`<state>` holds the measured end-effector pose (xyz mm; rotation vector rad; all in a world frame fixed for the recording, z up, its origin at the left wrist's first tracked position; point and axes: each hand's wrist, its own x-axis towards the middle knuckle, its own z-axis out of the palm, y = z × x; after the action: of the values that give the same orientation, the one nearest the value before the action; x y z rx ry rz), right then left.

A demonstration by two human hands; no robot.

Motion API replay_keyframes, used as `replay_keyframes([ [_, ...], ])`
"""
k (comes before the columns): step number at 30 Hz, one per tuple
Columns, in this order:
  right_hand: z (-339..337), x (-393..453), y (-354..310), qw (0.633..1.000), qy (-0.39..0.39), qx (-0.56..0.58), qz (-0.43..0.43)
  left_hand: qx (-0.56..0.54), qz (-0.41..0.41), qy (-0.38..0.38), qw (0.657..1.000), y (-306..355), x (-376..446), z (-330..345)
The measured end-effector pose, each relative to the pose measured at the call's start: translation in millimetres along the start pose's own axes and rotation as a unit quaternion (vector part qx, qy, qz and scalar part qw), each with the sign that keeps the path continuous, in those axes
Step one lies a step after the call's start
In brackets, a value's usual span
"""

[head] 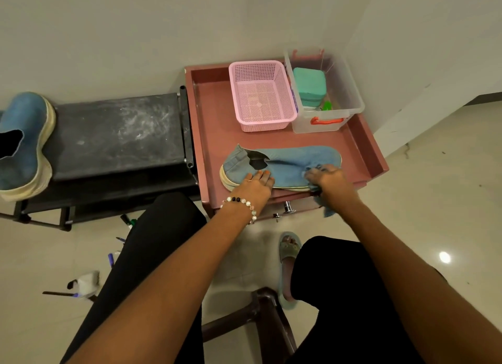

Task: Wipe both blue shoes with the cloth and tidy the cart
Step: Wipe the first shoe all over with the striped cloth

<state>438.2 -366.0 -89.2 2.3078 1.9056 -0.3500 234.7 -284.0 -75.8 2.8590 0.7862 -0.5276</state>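
Observation:
A blue shoe (293, 161) lies on its side on the pink cart's top tray (217, 124), toe pointing right. My left hand (256, 185) rests flat on the shoe near its heel, fingers straight. My right hand (330, 179) grips a blue cloth (327, 210) and presses it on the shoe's toe end; the cloth's tail hangs over the cart's front edge. The second blue shoe (23, 143) stands on a black rack (116, 135) at the far left.
A pink mesh basket (262, 95) and a clear plastic box (339, 103) holding a teal container stand at the back of the tray. Walls close in behind and to the right. Pens and a rag lie on the floor to the left. A dark stool sits below me.

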Motion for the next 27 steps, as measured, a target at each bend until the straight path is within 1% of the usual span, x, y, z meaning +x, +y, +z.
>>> replay_keyframes([
  [2,-10.7,-3.1,-6.1,0.994,0.028,-0.073,0.071,-0.003,-0.003,-0.002,1.000,0.4,0.3,1.1],
  [3,-15.0,-1.5,-21.5,0.990,0.043,-0.086,0.107,-0.004,-0.003,-0.004,1.000,0.2,1.0,1.0],
  [5,-17.4,7.1,-61.5,0.984,0.043,-0.038,0.171,-0.006,-0.005,-0.005,1.000,-0.1,2.9,-0.5],
  [6,-14.7,13.0,-78.8,0.983,0.041,0.015,0.179,-0.006,-0.006,-0.003,1.000,-0.4,3.4,-2.0],
  [8,-9.8,21.1,-99.6,0.982,0.040,0.120,0.139,-0.007,-0.008,-0.004,1.000,-1.1,2.9,-4.9],
  [9,-8.2,22.9,-100.8,0.981,0.040,0.151,0.117,-0.008,-0.012,-0.005,1.000,-0.7,2.1,-5.8],
  [11,-8.5,20.3,-91.2,0.981,0.048,0.177,0.067,-0.006,-0.018,-0.002,1.000,0.4,1.3,-5.5],
  [13,-7.8,14.2,-76.6,0.987,0.033,0.154,0.017,-0.003,-0.010,-0.004,1.000,0.4,2.0,-4.8],
  [14,-6.2,12.7,-67.6,0.991,0.023,0.134,0.006,-0.004,-0.008,-0.007,1.000,0.3,2.1,-4.5],
  [17,-5.2,7.9,-29.1,0.999,-0.010,0.038,0.022,-0.022,-0.013,-0.014,1.000,1.5,3.3,-2.8],
  [18,-6.6,3.9,-16.8,1.000,-0.005,0.000,0.031,-0.026,-0.016,-0.014,0.999,2.0,4.1,-2.1],
  [19,-7.6,0.8,-6.3,0.999,0.016,-0.028,0.043,-0.029,-0.020,-0.012,0.999,2.5,4.5,-1.7],
  [21,-11.2,-3.9,7.5,0.991,0.080,-0.082,0.073,-0.032,-0.024,-0.011,0.999,2.6,4.6,-0.8],
  [22,-12.9,-5.0,6.3,0.987,0.082,-0.107,0.092,-0.031,-0.023,-0.013,0.999,2.7,4.8,-0.9],
  [23,-17.8,-5.6,-1.0,0.984,0.084,-0.111,0.115,-0.030,-0.021,-0.015,0.999,2.9,5.1,-1.2],
  [24,-17.2,-3.4,-13.4,0.980,0.084,-0.092,0.153,-0.028,-0.020,-0.015,0.999,2.7,5.6,-1.9],
  [26,-17.8,1.0,-45.9,0.971,0.081,-0.035,0.221,-0.031,-0.021,-0.012,0.999,2.1,6.7,-2.9],
  [27,-18.2,3.5,-63.4,0.966,0.099,-0.008,0.237,-0.032,-0.023,-0.010,0.999,2.0,6.8,-3.1],
])
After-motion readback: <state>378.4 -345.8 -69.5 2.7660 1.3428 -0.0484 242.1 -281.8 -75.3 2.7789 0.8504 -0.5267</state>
